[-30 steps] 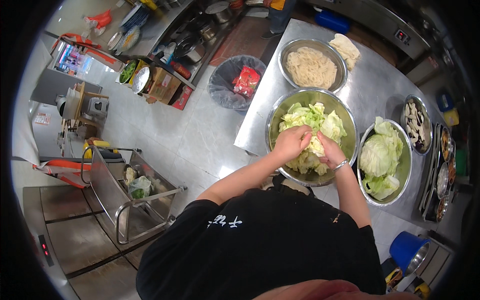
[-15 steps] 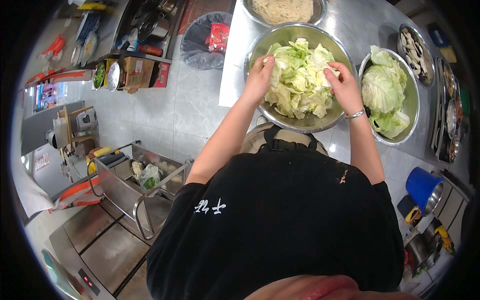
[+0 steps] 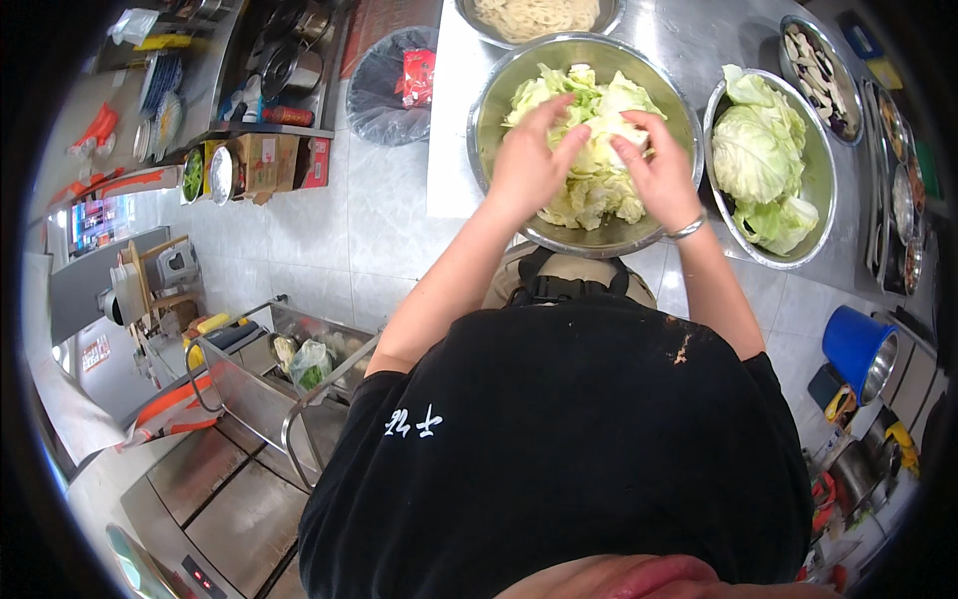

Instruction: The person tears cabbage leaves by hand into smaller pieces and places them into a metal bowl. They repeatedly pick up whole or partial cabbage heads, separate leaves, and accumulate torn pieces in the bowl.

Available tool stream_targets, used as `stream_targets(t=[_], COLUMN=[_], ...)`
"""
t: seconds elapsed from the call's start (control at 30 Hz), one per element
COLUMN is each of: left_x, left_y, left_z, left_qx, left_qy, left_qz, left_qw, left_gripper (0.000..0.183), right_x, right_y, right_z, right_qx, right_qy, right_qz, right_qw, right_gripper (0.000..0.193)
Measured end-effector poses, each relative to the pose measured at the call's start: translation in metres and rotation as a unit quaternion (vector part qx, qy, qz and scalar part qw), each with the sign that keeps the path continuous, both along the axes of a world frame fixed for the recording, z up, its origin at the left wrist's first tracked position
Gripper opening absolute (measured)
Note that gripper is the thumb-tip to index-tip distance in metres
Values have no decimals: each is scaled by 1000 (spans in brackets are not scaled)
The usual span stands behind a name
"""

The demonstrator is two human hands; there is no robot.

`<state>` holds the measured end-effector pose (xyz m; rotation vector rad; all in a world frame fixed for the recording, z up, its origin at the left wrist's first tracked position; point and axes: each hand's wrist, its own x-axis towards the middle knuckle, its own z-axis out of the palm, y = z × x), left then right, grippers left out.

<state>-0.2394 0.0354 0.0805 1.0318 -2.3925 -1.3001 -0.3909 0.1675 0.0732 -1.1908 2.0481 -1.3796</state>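
While 1 steel bowl (image 3: 487, 135) sits at the near edge of the table (image 3: 454, 150), torn cabbage (image 3: 594, 195) fills its middle, pieces pointing every which way! The left hand (image 3: 529, 165) is over it, fingers spread apart, blurred; the right hand (image 3: 669, 183) curls there, and I can't tell whether it pinches any. Just right, 1 oval bowl (image 3: 820, 165) holds 1 cabbage head (image 3: 756, 150), bowl's long axis running away from the person. Bare metal lies left.

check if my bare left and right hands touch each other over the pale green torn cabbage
Apart. The head view shows a gap between the thumbs of the left hand and right hand, with pale green torn cabbage visible through it.
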Motion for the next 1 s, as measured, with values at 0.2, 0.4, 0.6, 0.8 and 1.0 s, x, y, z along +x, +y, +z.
stream_targets(t=[0.2, 0.4, 0.6, 0.8, 1.0], left_x=[-7, 5, 23, 24, 34], left_y=[33, 26, -7, -40, -36], left_z=[-8, -30, -29, -18, -23], left_qx=[0, -77, -222, -193, -121], left_qy=[94, 86, -6, 11, -46], left_qz=[91, 89, -34, 1, -1], left_qw=[991, 989, 974, 981, 992], left_gripper=[28, 22, 23, 42, 51], right_x=[46, 35, -10, -52, 0], right_y=[-16, -20, -20, -7, -6], right_z=[-11, -17, -17, -24, -17], right_qx=[-20, 71, 212, 205, 238], right_qy=[-112, -675, -428, 242, 57], right_qz=[-34, -29, 29, -20, 100], right_qw=[993, 734, 878, 948, 965], right_gripper=[36, 35, 48, 50, 42])
